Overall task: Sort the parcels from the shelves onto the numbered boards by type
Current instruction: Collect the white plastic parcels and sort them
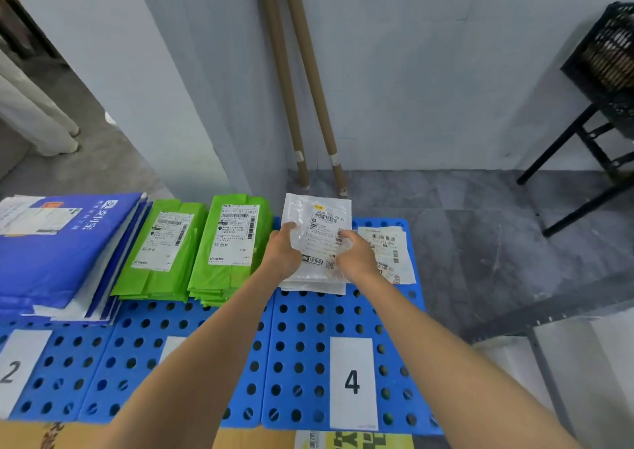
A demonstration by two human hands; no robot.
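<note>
clear plastic parcel (317, 223) with a white shipping label sits at the far end of the blue board marked 4 (310, 357), over a small stack of similar bags (315, 287). the left hand (283, 253) grips its left edge with curled fingers, and the right hand (355, 256) pinches its right edge. another clear parcel (394, 253) lies just to the right. further left are green parcels (226, 242) in two stacks, then blue mailers (51, 242) on the board marked 2 (68, 380).

A white card (351, 381) on the right blue board (291, 337) bears a black 4. Another card (13, 369) on the left board (58, 373) shows 2. The label (327, 223) on the clear parcel (298, 208) starts 5020; its other print is too small to read.
</note>
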